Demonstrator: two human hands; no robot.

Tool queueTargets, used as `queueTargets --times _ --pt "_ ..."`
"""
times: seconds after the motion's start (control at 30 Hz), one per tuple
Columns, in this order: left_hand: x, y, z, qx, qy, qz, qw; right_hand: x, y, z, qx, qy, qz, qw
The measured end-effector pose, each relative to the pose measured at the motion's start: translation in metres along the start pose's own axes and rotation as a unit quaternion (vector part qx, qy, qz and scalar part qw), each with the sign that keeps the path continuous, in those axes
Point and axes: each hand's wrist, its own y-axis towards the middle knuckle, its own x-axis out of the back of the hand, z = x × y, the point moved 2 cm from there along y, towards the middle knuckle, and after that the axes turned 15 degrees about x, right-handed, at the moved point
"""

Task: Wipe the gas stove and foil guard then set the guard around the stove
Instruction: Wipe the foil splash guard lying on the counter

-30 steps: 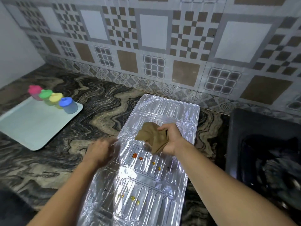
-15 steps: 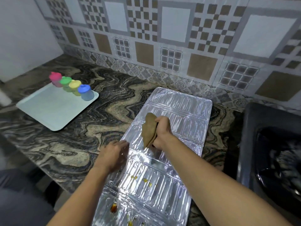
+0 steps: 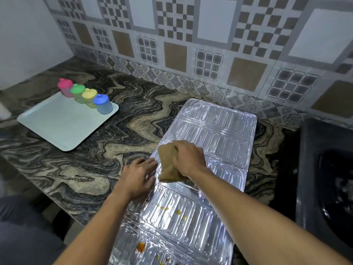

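A pale tray (image 3: 63,127) with four coloured-lid jars (image 3: 85,95) sits well left on the swirled stone table (image 3: 99,150); a dark stove (image 3: 324,169) lies right. Between them the ribbed foil guard (image 3: 210,131) lies flat, spotted orange nearer the person. The right hand (image 3: 188,158) presses a brown cloth (image 3: 167,163) onto it, fingers curled around the cloth. The left hand (image 3: 138,177) rests on the guard's left edge, fingers flat together.
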Motion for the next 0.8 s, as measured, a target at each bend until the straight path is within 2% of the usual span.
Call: queueTargets --times 0.07,0.13,0.4,0.8 --pt "-0.005 0.004 -0.001 -0.010 0.007 0.007 1.000 -0.015 0.004 0.002 0.077 -0.041 0.088 0.992" --pt "-0.011 0.004 0.001 -0.010 0.011 0.010 1.000 -0.030 0.006 0.002 0.104 -0.051 0.143 0.983" --pt "-0.023 0.004 0.006 -0.028 0.061 -0.005 0.998 -0.047 0.002 0.013 0.079 -0.032 0.118 0.989" --pt "-0.021 -0.006 -0.003 0.014 0.090 0.000 0.996 -0.057 -0.013 0.010 0.018 -0.049 0.119 0.992"
